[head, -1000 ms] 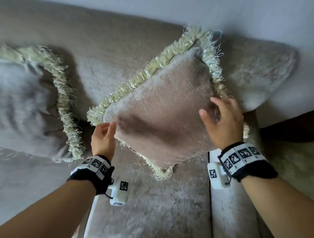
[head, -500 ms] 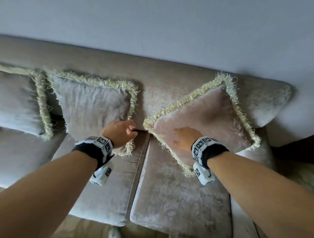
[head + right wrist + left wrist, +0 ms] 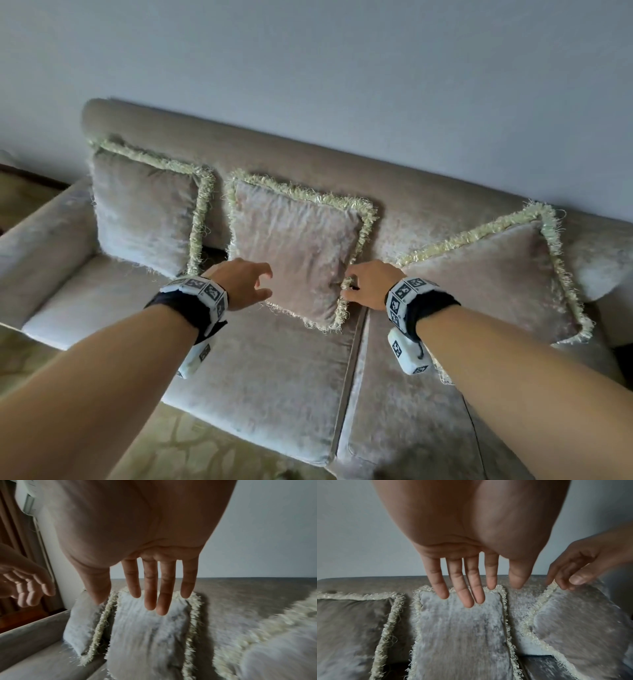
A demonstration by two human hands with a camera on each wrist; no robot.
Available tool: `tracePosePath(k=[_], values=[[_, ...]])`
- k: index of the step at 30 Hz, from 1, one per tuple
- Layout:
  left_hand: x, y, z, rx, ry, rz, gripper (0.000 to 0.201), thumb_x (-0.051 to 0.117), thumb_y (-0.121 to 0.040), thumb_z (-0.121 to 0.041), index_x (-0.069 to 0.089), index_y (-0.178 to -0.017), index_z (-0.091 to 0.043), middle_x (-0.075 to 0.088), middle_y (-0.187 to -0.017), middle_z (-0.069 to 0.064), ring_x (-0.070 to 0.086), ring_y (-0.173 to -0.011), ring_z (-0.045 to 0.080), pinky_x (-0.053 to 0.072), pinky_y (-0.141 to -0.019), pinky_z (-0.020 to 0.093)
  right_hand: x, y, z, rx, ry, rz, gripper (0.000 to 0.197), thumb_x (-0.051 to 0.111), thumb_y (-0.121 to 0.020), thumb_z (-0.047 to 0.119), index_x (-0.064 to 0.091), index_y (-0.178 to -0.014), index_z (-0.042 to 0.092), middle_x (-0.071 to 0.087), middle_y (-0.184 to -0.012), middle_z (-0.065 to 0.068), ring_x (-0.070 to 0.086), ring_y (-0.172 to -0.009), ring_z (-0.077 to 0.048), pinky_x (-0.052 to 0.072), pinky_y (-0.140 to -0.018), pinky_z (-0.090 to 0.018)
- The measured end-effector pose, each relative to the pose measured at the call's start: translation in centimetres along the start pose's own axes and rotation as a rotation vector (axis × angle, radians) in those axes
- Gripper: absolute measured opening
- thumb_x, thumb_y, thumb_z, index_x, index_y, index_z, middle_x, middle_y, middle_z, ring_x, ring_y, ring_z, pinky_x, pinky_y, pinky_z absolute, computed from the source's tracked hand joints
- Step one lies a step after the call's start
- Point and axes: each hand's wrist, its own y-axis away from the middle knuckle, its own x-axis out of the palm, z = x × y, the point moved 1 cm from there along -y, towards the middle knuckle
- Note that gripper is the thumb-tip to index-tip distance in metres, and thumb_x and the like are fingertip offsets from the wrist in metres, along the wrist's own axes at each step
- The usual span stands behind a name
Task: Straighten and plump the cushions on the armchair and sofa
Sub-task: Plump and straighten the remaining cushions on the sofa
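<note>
Three beige cushions with pale fringe lean on the sofa (image 3: pixel 428 212) backrest. The left cushion (image 3: pixel 144 209) and the middle cushion (image 3: pixel 294 250) stand fairly upright; the right cushion (image 3: pixel 496 274) sits tilted, one corner up. My left hand (image 3: pixel 260 282) hovers open at the middle cushion's lower left edge. My right hand (image 3: pixel 347 284) is at its right fringe, with the fingertips touching or nearly touching it. Both wrist views show straight, spread fingers above the middle cushion (image 3: pixel 462 635) (image 3: pixel 147 635), and neither hand (image 3: pixel 479 595) (image 3: pixel 137 601) holds anything.
The sofa's left armrest (image 3: pixel 37 240) bounds the seat on that side. Two seat cushions meet at a seam (image 3: pixel 352 359) under my right wrist. A plain wall (image 3: pixel 342 85) stands behind the backrest, and patterned carpet (image 3: pixel 191 455) lies in front.
One second ago both hands held the right cushion. They let it go against the backrest and moved left to the middle cushion. The view has pulled back.
</note>
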Motion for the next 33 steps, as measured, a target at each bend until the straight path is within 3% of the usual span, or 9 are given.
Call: tracePosePath(k=[7,15,18,21,23,28,30,33], values=[[-0.1,-2.7,5.2,-0.011,0.008,0.039,0.042,0.056,-0.092,-0.056,0.053,-0.130,-0.041,0.071,-0.111,-0.017,0.066,-0.106,0.015,0.052,-0.095,0.041,-0.5,-5.3,4.4,-0.075,-0.016,0.031,0.052,0.055,-0.096,0.048,0.050,-0.141,0.022,0.069,-0.119,-0.004,0.068,-0.096,-0.022,0.057,-0.088,-0.037],[0.4,-11.9,8.1,0.027,-0.033,0.137,0.041,0.055,-0.094,-0.055,0.052,-0.132,-0.040,0.071,-0.113,-0.016,0.066,-0.106,0.015,0.052,-0.094,0.040,1.9,-14.5,2.4,-0.028,-0.117,0.064,0.049,0.055,-0.094,0.050,0.056,-0.133,0.020,0.069,-0.115,-0.001,0.067,-0.091,-0.021,0.057,-0.082,-0.038],[1.0,-15.5,8.9,0.060,-0.026,0.135,0.041,0.054,-0.094,-0.055,0.052,-0.132,-0.040,0.070,-0.111,-0.016,0.066,-0.103,0.013,0.053,-0.091,0.038,3.1,-17.7,1.9,-0.012,-0.162,0.076,0.052,0.056,-0.093,0.055,0.057,-0.131,0.020,0.069,-0.121,-0.001,0.068,-0.099,-0.023,0.056,-0.088,-0.041],[2.5,-18.8,10.1,0.070,0.037,0.116,0.043,0.053,-0.095,-0.056,0.049,-0.135,-0.039,0.069,-0.112,-0.014,0.066,-0.103,0.013,0.054,-0.092,0.041,5.1,-20.0,1.3,-0.009,-0.225,0.030,0.053,0.055,-0.094,0.056,0.055,-0.133,0.019,0.070,-0.115,0.000,0.068,-0.095,-0.020,0.056,-0.082,-0.037],[3.9,-20.6,11.2,0.072,0.081,0.081,0.046,0.052,-0.094,-0.058,0.046,-0.136,-0.041,0.068,-0.113,-0.013,0.066,-0.102,0.014,0.054,-0.092,0.042,6.7,-21.1,1.0,0.009,-0.267,-0.025,0.057,0.054,-0.095,0.057,0.050,-0.140,0.022,0.068,-0.114,0.001,0.067,-0.094,-0.019,0.055,-0.078,-0.035],[7.8,-24.5,15.2,0.066,0.169,-0.137,0.058,0.051,-0.089,-0.064,0.044,-0.141,-0.041,0.061,-0.116,-0.005,0.065,-0.098,0.020,0.057,-0.078,0.043,11.8,-24.4,-0.1,0.136,-0.426,-0.227,0.073,0.043,-0.090,0.070,0.036,-0.151,0.030,0.059,-0.129,-0.001,0.059,-0.114,-0.018,0.051,-0.090,-0.034],[9.5,-26.6,16.9,0.057,0.242,-0.246,0.060,0.055,-0.087,-0.064,0.045,-0.141,-0.041,0.056,-0.123,0.000,0.063,-0.100,0.024,0.058,-0.073,0.046,13.6,-26.2,-0.2,0.188,-0.516,-0.372,0.074,0.049,-0.091,0.068,0.031,-0.154,0.033,0.056,-0.129,-0.003,0.058,-0.112,-0.019,0.049,-0.087,-0.031],[11.6,-29.0,18.8,-0.008,0.396,-0.412,0.067,0.065,-0.083,-0.058,0.042,-0.144,-0.044,0.043,-0.134,0.004,0.058,-0.111,0.025,0.059,-0.073,0.047,15.1,-27.7,-0.3,0.264,-0.644,-0.578,0.081,0.057,-0.090,0.063,0.022,-0.158,0.036,0.047,-0.128,-0.007,0.054,-0.107,-0.022,0.048,-0.081,-0.030]])
